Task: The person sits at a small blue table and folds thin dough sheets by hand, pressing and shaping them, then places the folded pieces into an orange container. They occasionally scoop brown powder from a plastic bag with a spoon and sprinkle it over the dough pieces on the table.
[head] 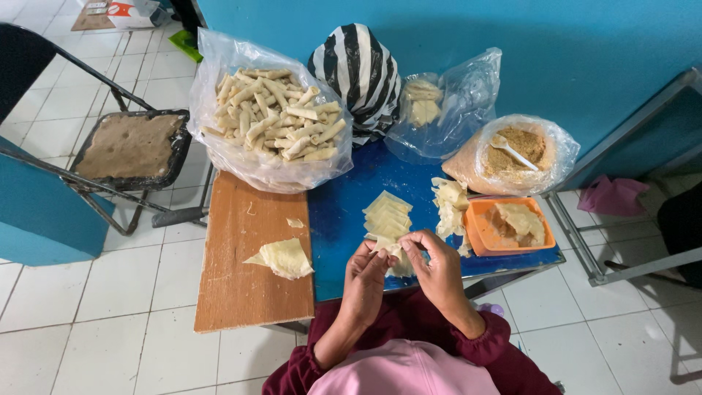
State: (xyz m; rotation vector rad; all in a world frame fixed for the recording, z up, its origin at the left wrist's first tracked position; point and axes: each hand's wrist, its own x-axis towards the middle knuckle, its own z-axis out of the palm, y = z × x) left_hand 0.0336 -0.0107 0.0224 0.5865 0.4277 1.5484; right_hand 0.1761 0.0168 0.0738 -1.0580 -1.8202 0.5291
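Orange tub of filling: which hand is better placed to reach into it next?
Probably the right hand. Both hands pinch one wrapper, but the orange tub sits just beside the right hand, while the left hand would have to cross over it.

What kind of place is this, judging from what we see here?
Probably a small, informal food-making spot, not a proper kitchen: a low blue table on a white tiled floor, a big bag of finished rolls, and both hands folding a thin wrapper.

The hands [401,265] hide most of the pastry wrapper [386,249] between them
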